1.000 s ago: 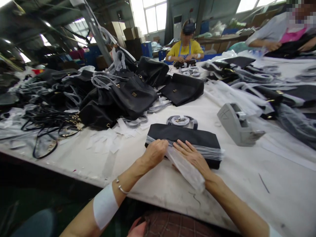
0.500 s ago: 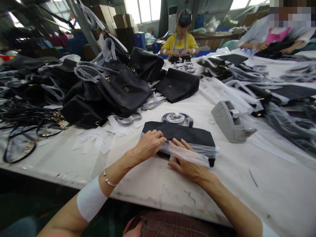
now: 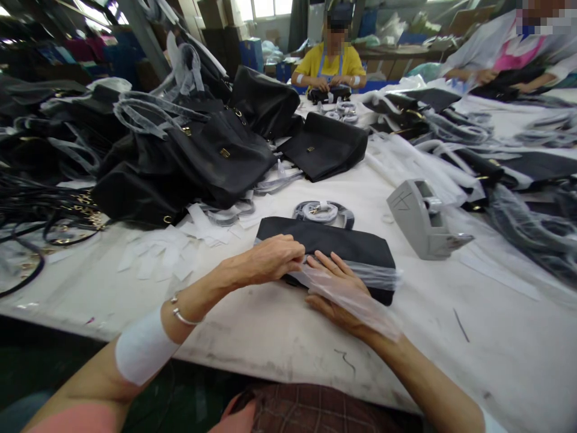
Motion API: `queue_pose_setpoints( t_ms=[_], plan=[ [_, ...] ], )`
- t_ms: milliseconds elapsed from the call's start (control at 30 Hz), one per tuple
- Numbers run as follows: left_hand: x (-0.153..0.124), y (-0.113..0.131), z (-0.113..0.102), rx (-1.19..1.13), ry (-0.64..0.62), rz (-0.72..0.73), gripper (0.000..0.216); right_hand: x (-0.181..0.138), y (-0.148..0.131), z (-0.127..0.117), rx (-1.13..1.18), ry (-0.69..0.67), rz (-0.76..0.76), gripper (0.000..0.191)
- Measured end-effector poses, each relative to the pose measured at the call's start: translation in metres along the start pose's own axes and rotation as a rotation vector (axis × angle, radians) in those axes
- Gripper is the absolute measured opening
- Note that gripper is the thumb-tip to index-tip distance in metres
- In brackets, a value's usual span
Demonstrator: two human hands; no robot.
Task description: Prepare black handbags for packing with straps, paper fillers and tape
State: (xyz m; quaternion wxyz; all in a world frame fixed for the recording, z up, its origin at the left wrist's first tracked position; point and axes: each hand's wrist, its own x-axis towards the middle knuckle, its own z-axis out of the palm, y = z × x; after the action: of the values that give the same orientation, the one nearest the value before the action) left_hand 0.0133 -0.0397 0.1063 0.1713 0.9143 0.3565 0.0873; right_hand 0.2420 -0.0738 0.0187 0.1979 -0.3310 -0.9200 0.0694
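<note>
A black handbag (image 3: 360, 243) lies on the table in front of me, a band of clear plastic film along its near side. My left hand (image 3: 282, 257) is closed in a pinch on one end of a loose strip of plastic film (image 3: 356, 304). That strip trails over the back of my right hand (image 3: 337, 291) toward the wrist. With fingers spread, the right hand rests against the bag's near side, partly under the film. Just beyond the bag lies a wrapped, coiled strap (image 3: 321, 211).
A grey tape dispenser (image 3: 421, 222) stands to the right. Black bags (image 3: 220, 153) are heaped at the left, near white paper slips (image 3: 155, 252). More wrapped bags (image 3: 527, 168) lie at the right. A person in yellow (image 3: 331, 66) works across the table, another (image 3: 509, 54) at the far right.
My left hand has drawn the film's end up and slightly left. The strip now lies further over my right hand and wrist. The right hand stays at the bag.
</note>
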Motion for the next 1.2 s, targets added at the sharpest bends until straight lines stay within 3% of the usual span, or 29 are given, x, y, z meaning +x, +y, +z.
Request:
queue_pose_setpoints(
  t_ms=[167,367,533,633,800,967,1200],
  plan=[
    [-0.015,0.011,-0.004,-0.199,0.182,0.020,0.017,0.002,-0.002,-0.003,0.000,-0.014,0.017,0.053],
    [-0.014,0.008,0.023,-0.209,-0.031,0.044,0.012,0.001,0.003,0.000,-0.023,-0.006,-0.030,0.051],
    [0.008,-0.009,0.054,-0.106,0.048,-0.118,0.007,0.004,-0.001,-0.006,0.061,-0.004,0.030,0.062],
    [0.010,-0.013,0.068,-0.025,0.088,-0.160,0.007,0.006,-0.007,-0.010,0.112,0.065,0.055,0.058],
    [0.006,-0.009,0.079,0.040,0.122,-0.196,0.010,0.006,-0.012,-0.010,0.238,0.215,0.210,0.036],
    [0.008,-0.005,0.077,0.069,0.141,-0.196,0.006,0.001,-0.012,-0.015,0.287,0.230,0.282,0.032],
    [0.007,-0.005,0.079,0.126,0.159,-0.157,0.007,0.009,-0.017,-0.032,0.377,0.292,0.761,0.043]
  ],
)
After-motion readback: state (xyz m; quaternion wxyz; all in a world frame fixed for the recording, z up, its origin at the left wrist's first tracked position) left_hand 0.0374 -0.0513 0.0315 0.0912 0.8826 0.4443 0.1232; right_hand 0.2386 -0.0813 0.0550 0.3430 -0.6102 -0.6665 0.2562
